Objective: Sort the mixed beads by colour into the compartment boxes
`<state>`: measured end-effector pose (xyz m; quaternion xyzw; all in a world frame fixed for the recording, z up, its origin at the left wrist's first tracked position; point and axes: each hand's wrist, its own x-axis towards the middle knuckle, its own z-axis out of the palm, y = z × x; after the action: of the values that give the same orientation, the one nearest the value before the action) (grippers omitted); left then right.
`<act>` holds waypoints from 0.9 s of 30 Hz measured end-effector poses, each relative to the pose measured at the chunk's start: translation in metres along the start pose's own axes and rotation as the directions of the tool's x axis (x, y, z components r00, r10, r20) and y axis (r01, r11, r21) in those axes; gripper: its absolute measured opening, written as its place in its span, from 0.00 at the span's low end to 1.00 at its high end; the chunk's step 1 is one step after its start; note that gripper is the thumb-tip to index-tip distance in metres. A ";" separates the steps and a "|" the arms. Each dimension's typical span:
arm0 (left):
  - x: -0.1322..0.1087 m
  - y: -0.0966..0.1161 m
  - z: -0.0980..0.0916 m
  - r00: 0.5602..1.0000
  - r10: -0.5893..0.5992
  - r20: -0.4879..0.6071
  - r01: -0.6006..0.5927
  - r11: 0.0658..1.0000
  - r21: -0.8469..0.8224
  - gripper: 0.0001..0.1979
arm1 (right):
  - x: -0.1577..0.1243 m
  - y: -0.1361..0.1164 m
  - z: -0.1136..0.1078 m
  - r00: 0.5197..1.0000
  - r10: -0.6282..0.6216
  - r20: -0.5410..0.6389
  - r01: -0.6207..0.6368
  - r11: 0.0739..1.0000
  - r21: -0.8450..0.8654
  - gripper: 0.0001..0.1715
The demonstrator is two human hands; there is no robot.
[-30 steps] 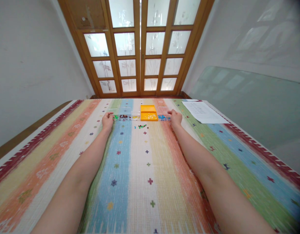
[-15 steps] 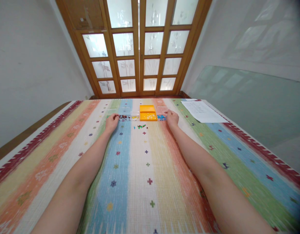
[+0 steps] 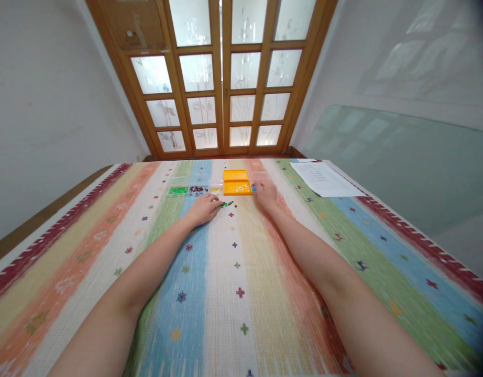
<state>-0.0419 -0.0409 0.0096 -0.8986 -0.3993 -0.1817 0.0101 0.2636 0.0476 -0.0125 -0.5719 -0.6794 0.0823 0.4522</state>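
My left hand (image 3: 204, 208) lies low over the cloth, its closed fingertips at the left end of a small loose pile of green and dark pieces (image 3: 228, 203). Whatever is between those fingertips is too small to make out. My right hand (image 3: 266, 195) is curled over the clear box of blue pieces (image 3: 254, 188), covering most of it; its fingers look pinched and their contents are hidden. Between the hands stands an open yellow box (image 3: 235, 175) with white pieces in its near part. A single dark piece (image 3: 235, 206) lies right of the pile.
Left of the yellow box, clear boxes stand in a row: green pieces (image 3: 178, 190), dark brown pieces (image 3: 198, 189) and yellow pieces (image 3: 216, 190). Paper sheets (image 3: 324, 178) lie at the back right of the striped tablecloth (image 3: 221, 293). Wooden glazed doors (image 3: 221, 99) are beyond the table.
My left hand has moved right and nearer, from the clear boxes to the loose pile, uncovering the green pieces. My right hand has shifted left over the blue pieces.
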 end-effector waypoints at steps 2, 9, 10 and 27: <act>0.001 0.000 -0.001 1.000 0.004 0.013 -0.004 1.000 -0.002 0.17 | -0.001 -0.001 0.001 1.000 -0.018 0.003 0.018 1.000 -0.010 0.26; 0.000 -0.005 -0.001 1.000 0.022 -0.002 -0.022 0.999 -0.045 0.13 | -0.005 -0.009 0.003 0.996 -0.078 0.032 0.078 0.997 -0.013 0.25; 0.000 -0.006 0.000 1.000 0.017 -0.011 -0.017 0.998 -0.059 0.13 | -0.005 -0.010 0.003 0.995 -0.090 0.041 0.091 0.996 -0.006 0.25; -0.007 -0.039 0.003 0.888 -0.418 -0.189 0.339 0.875 -0.344 0.07 | -0.033 -0.070 0.011 0.744 -0.533 0.403 0.531 0.838 0.129 0.21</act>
<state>-0.0728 -0.0187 -0.0006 -0.7614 -0.5314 -0.3540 -0.1116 0.2050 0.0008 0.0079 -0.3213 -0.8951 0.0738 0.3003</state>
